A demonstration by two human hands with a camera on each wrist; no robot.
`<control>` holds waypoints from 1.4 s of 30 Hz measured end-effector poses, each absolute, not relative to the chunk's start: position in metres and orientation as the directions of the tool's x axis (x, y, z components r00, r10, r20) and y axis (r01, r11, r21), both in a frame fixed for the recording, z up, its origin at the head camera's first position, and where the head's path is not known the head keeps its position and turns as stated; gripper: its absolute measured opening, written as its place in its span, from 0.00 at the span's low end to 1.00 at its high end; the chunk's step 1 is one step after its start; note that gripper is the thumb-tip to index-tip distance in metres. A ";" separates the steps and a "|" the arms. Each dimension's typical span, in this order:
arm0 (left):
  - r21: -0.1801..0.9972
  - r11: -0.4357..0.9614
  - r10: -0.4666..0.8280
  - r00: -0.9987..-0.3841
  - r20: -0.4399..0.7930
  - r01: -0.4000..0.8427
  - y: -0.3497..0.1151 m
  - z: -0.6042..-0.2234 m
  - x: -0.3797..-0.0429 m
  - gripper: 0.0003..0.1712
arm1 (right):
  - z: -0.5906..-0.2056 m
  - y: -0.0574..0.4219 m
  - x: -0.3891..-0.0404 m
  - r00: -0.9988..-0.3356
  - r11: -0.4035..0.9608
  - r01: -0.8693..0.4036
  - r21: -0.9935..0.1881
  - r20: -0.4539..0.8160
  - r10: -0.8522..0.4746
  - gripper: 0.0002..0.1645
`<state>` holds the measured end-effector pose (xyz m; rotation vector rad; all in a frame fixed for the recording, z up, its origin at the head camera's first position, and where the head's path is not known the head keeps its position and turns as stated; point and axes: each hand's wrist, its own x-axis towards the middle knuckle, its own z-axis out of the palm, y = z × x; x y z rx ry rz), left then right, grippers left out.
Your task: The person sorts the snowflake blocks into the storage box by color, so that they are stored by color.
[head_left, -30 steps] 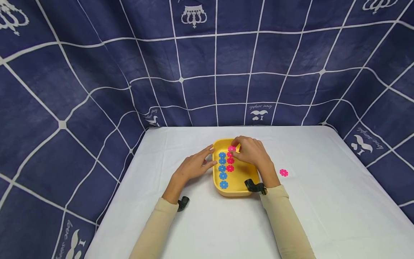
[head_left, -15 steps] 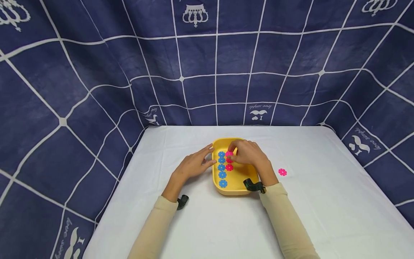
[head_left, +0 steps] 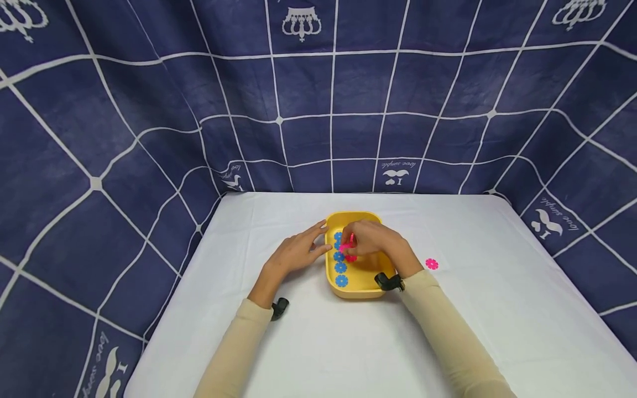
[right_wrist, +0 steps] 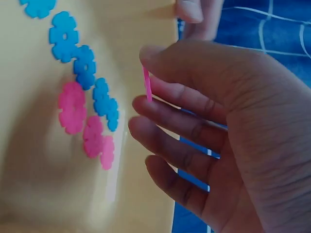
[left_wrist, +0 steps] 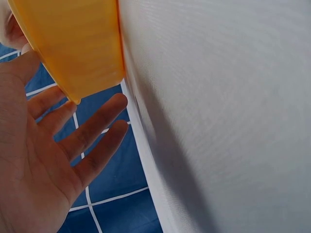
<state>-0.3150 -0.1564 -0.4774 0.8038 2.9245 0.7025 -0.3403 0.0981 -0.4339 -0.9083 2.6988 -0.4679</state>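
Observation:
A yellow plastic tray [head_left: 360,294] stands on the white-covered table. Several blue notched discs [head_left: 341,281] lie in a row along its left side, and beside them in the right wrist view are three pink notched discs [right_wrist: 72,108]. My right hand [head_left: 373,239] is over the tray, pinching another pink notched disc [right_wrist: 147,83] between thumb and fingers; the right wrist view shows that disc edge-on, above the tray floor. At the tray's left rim, my left hand [head_left: 294,257] has its fingers loosely extended, thumb and fingertips at the edge. My right hand partly hides the pink row in the head view.
One loose pink notched disc [head_left: 432,263] lies on the white tablecloth [head_left: 497,309], right of the tray. A dark blue curtain [head_left: 308,138] with white lines hangs behind and around the table. Each wrist wears a black camera [head_left: 388,282].
My right hand has moved left and nearer to me over the tray, carrying the pinched pink disc from the far end of the pink row. The left hand has stayed at the rim.

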 end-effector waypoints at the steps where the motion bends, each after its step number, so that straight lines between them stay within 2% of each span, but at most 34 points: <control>1: 0.426 0.764 0.495 -0.864 0.096 0.485 -0.157 -0.478 -0.315 0.41 | -0.434 0.097 -0.341 -0.762 0.749 -0.547 -0.373 -0.148 -0.630 0.10; 15: 0.420 0.750 0.513 -0.850 0.118 0.511 -0.160 -0.480 -0.317 0.41 | -0.424 0.085 -0.342 -0.687 0.762 -0.598 -0.249 -0.330 -0.647 0.09; 21: 0.424 0.746 0.519 -0.847 0.112 0.514 -0.161 -0.479 -0.317 0.42 | -0.428 0.084 -0.338 -0.677 0.777 -0.601 -0.185 -0.399 -0.618 0.11; 42: 0.449 0.740 0.516 -0.851 0.099 0.501 -0.160 -0.478 -0.316 0.42 | -0.436 0.081 -0.340 -0.622 0.704 -0.708 -0.065 -0.416 -0.664 0.14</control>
